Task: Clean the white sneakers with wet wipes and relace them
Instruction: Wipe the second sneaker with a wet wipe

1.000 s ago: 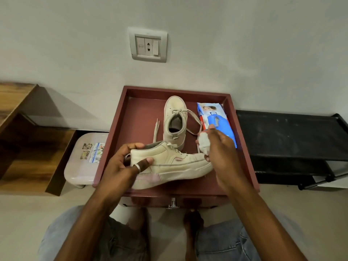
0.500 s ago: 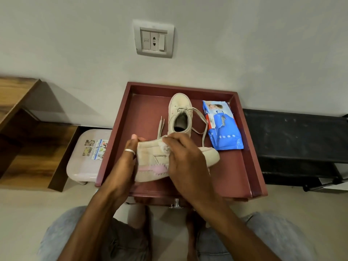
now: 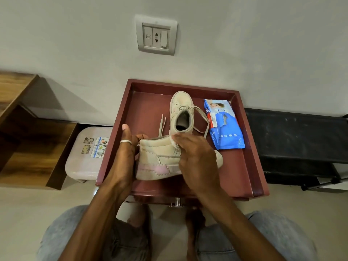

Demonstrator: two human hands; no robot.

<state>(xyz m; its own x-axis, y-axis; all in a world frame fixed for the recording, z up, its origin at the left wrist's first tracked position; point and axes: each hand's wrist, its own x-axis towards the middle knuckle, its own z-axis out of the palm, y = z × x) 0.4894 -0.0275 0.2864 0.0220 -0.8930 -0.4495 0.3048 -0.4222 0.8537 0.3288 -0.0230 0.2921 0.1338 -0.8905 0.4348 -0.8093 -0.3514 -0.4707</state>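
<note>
While the left hand cups the heel of the near sneaker, its fingers curl around the back of the shoe and the thumb stands up free, a silver ring on one finger. Well to the left of that hand sit a wooden shelf unit and a pale plastic stool with stickers on its top. The held sneaker lies on its side above the maroon tray, toe pointing toward the right hand, a pink patch showing low on its flank. A loose lace trails on the tray just beyond the left hand's thumb. The right hand is laid over the middle of the shoe, fingers bent and pressing a crumpled white wipe against the upper near the collar; only a bit of the wipe shows past the fingertips. Beyond the right hand, the second sneaker stands upright on the tray, partly laced. To the right of that hand lies the blue wipes pack, flat on the tray, with a black rack farther right.
</note>
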